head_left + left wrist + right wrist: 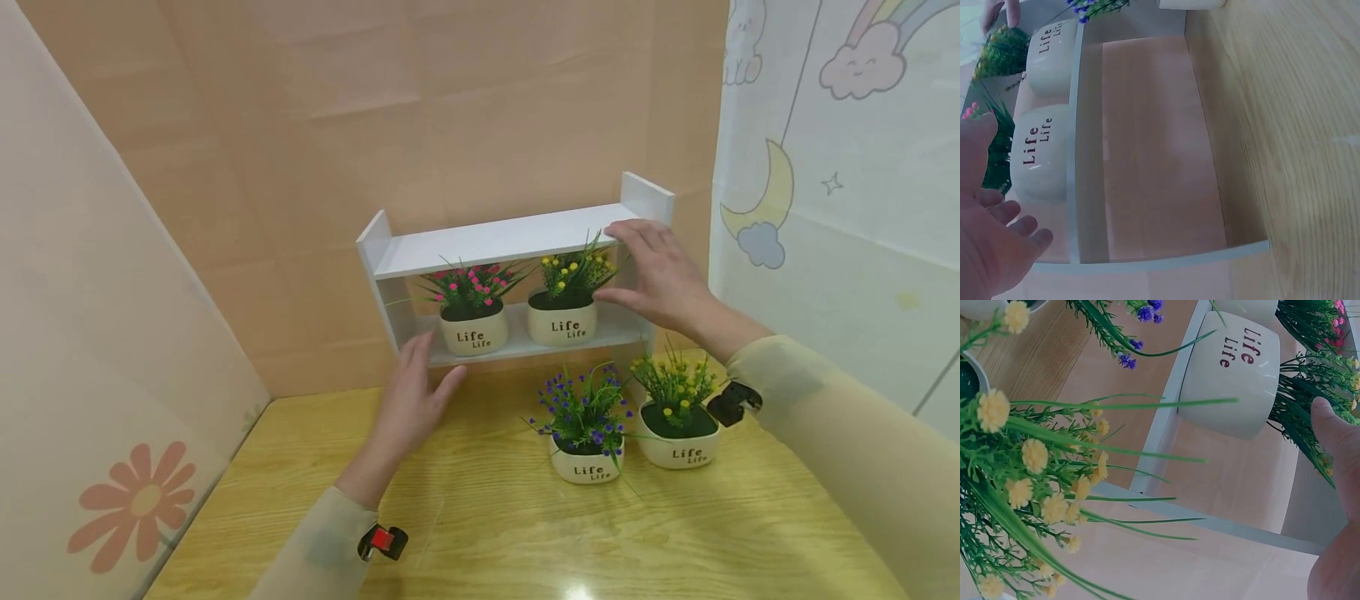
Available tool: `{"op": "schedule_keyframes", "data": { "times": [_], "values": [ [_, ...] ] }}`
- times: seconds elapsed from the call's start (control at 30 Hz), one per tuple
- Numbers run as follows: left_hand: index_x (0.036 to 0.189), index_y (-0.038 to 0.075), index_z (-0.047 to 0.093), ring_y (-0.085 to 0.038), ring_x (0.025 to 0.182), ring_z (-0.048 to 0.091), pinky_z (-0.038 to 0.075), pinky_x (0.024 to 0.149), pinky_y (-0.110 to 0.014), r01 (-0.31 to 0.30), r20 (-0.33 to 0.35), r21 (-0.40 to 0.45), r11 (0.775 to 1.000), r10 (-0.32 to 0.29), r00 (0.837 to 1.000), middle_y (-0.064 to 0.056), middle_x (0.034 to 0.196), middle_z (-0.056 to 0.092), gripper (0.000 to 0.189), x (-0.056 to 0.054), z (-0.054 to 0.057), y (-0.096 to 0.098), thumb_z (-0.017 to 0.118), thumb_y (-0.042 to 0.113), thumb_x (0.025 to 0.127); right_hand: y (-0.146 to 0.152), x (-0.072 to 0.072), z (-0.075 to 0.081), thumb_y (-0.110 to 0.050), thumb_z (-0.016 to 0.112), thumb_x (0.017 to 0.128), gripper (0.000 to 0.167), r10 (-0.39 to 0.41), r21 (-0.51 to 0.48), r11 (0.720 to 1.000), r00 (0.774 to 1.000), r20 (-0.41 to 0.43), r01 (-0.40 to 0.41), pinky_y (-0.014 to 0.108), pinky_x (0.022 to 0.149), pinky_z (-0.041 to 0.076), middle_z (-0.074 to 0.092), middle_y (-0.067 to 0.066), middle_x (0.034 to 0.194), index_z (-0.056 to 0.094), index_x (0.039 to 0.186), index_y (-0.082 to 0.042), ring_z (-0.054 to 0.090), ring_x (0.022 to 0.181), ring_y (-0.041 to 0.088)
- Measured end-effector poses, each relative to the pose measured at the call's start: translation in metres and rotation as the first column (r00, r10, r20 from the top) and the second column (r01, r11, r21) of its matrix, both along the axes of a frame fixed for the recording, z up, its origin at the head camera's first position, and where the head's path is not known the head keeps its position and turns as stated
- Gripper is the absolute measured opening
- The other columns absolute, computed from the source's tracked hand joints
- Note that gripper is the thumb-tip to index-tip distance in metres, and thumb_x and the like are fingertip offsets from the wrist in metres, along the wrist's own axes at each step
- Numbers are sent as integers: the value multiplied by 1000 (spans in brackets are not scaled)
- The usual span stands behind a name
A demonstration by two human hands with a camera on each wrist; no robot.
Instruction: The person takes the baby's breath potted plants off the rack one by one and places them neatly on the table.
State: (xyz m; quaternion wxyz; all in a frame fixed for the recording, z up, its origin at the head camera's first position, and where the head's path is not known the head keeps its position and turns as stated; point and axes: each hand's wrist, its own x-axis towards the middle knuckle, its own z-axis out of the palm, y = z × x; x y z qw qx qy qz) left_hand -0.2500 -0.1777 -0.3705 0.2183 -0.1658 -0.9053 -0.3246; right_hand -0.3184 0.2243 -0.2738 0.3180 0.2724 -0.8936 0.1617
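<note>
On the lower board (517,333) of a white shelf (495,239) stood two cream pots lettered "Life", side by side and slightly apart: a pink-flowered pot (474,333) on the left and a yellow-flowered pot (562,323) on the right. The right hand (663,275) was beside the yellow-flowered pot, thumb and fingers wide apart and holding nothing; whether it touched the plant or the shelf, I could not tell. The left hand (411,404) was near the shelf's left end and the pink-flowered pot, its grip likewise wide, with nothing in it. Below, on the wooden table (480,517), a purple-flowered pot (587,460) stood near a second yellow-flowered pot (678,448), both toward the shelf's right end. Behind the shelf rose a creased peach backdrop (450,125).
</note>
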Motion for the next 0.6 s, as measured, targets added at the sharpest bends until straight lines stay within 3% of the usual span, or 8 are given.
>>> {"op": "schedule_keyframes", "data": {
  "times": [0.27,0.6],
  "values": [
    [171,-2,25,-49,157,35,32,127,-62,10,76,127,992,-20,997,-31,171,30,95,-28,6,4,76,44,106,2,1,-2,-29,99,84,98,-13,1,1000,1000,-7,13,61,130,24,43,24,162,43,160,-3,33,153,48],
    [173,4,21,-45,161,28,29,128,-61,-7,206,188,982,-32,978,-28,174,26,103,-52,19,12,81,48,101,0,1,-1,-29,99,84,99,4,4,1000,1000,-24,-4,59,131,21,43,24,163,43,160,-2,33,154,48]
  ]
}}
